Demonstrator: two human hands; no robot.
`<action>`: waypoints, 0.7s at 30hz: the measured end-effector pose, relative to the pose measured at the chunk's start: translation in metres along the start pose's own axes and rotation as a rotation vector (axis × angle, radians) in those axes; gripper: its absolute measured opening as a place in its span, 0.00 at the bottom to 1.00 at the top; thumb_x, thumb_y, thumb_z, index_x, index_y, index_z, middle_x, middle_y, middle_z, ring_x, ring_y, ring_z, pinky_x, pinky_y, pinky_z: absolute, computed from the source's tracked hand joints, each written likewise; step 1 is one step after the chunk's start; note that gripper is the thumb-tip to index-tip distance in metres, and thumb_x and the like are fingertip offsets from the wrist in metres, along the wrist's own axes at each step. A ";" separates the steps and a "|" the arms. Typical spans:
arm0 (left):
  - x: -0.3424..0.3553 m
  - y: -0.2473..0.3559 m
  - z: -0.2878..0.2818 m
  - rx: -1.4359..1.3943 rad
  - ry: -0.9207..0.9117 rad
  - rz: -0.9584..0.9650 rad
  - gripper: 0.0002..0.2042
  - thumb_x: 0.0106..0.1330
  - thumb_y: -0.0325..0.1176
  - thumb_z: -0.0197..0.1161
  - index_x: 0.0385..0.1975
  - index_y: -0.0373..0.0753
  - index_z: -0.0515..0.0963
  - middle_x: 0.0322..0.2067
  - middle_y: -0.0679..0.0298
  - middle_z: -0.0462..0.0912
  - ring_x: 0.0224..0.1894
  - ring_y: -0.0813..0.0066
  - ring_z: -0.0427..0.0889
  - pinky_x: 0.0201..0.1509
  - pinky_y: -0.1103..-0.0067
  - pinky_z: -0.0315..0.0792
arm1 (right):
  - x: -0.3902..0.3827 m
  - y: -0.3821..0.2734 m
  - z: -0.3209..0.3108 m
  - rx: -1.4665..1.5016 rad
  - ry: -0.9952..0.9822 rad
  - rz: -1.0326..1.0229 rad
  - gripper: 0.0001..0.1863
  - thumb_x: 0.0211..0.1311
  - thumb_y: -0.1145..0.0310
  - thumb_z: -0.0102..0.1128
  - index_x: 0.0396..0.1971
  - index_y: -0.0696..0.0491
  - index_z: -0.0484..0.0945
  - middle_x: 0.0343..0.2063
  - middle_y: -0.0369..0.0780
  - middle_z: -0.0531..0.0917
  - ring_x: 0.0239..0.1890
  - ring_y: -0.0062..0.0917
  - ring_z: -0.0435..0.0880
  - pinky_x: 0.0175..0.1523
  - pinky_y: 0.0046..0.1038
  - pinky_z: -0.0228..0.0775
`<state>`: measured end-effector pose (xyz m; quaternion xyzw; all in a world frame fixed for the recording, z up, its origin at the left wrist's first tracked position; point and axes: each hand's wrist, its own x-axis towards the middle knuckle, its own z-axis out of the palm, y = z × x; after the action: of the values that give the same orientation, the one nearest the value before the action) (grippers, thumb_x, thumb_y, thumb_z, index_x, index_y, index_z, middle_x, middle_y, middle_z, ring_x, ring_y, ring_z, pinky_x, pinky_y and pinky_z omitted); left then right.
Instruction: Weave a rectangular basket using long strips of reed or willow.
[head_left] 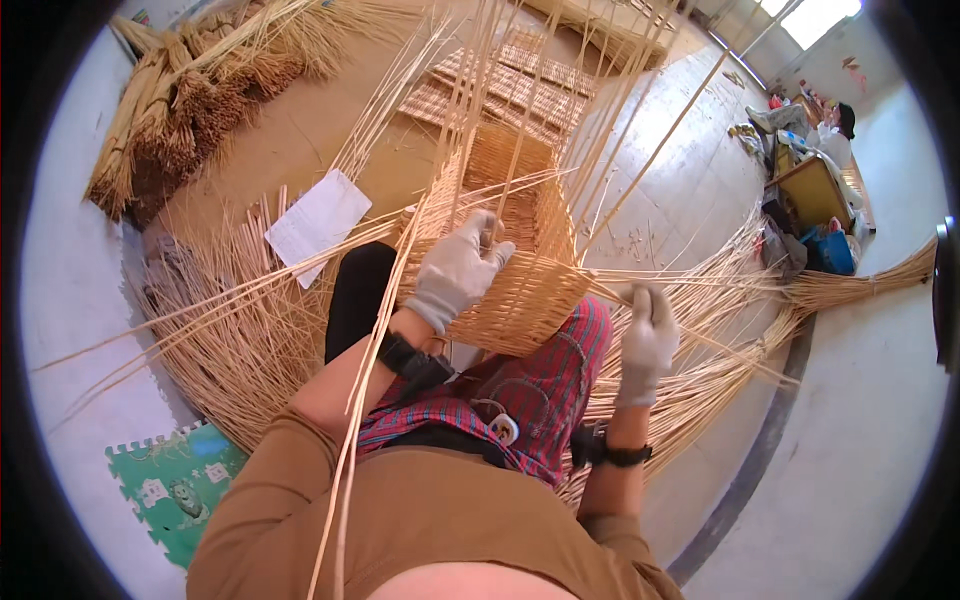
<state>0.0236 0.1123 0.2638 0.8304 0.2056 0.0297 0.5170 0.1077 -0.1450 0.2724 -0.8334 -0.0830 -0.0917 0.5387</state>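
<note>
A half-woven rectangular wicker basket rests on my lap, its open top facing up. Long upright rods rise from its walls and run out past the far edge. My left hand, in a pale work glove, is closed over the near rim, fingers bent around the weave beside an upright; its fingertips are partly hidden. Off the basket's near right corner, my right hand, gloved too, has its fingers curled on a wicker rod that leads from the rim. Several loose rods stick out sideways to the left.
Piles of loose wicker lie on both sides of me. Bundled wicker stands at the far left. A white paper sheet, woven panels, a green foam mat and a cluttered small cabinet are around me.
</note>
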 end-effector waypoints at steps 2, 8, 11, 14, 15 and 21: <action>-0.022 0.017 0.018 0.303 0.556 0.314 0.20 0.69 0.34 0.65 0.62 0.43 0.77 0.44 0.53 0.84 0.45 0.58 0.85 0.46 0.71 0.79 | -0.017 0.005 -0.016 -0.072 0.045 0.133 0.12 0.70 0.70 0.65 0.50 0.51 0.88 0.35 0.40 0.90 0.35 0.21 0.87 0.45 0.25 0.78; -0.001 -0.005 0.070 0.766 0.398 0.620 0.28 0.66 0.39 0.65 0.68 0.67 0.73 0.46 0.57 0.81 0.56 0.57 0.79 0.78 0.39 0.39 | -0.010 -0.037 -0.016 -0.770 -0.205 -0.062 0.20 0.65 0.61 0.69 0.55 0.47 0.85 0.44 0.46 0.90 0.43 0.33 0.90 0.51 0.32 0.80; -0.007 0.004 0.064 0.812 0.229 0.514 0.25 0.68 0.38 0.61 0.66 0.67 0.75 0.40 0.60 0.78 0.52 0.59 0.79 0.78 0.40 0.43 | 0.002 -0.069 0.002 -1.020 -0.203 -0.406 0.32 0.53 0.55 0.76 0.60 0.46 0.82 0.48 0.44 0.88 0.53 0.38 0.85 0.63 0.39 0.73; -0.014 0.004 0.066 0.847 0.305 0.544 0.23 0.70 0.37 0.58 0.65 0.66 0.76 0.37 0.62 0.76 0.50 0.62 0.78 0.78 0.39 0.42 | 0.003 -0.016 0.020 -1.041 -0.174 -0.845 0.40 0.39 0.51 0.81 0.57 0.48 0.82 0.43 0.41 0.86 0.55 0.41 0.81 0.67 0.44 0.65; -0.013 0.004 0.065 0.877 0.300 0.578 0.23 0.69 0.38 0.58 0.64 0.65 0.76 0.38 0.62 0.76 0.51 0.62 0.78 0.78 0.39 0.42 | -0.002 -0.005 0.025 -0.900 -0.199 -0.656 0.38 0.37 0.50 0.82 0.53 0.48 0.82 0.42 0.41 0.86 0.53 0.41 0.82 0.64 0.43 0.66; -0.028 -0.016 0.025 0.437 0.303 0.768 0.23 0.64 0.36 0.68 0.61 0.55 0.78 0.55 0.56 0.77 0.65 0.55 0.73 0.76 0.55 0.57 | 0.002 -0.026 0.041 -0.717 -0.251 -0.472 0.30 0.43 0.50 0.82 0.44 0.52 0.83 0.45 0.44 0.87 0.57 0.38 0.82 0.67 0.43 0.67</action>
<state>-0.0004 0.0862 0.2429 0.9221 -0.0422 0.2959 0.2456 0.1063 -0.0970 0.2791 -0.9304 -0.2986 -0.1332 0.1657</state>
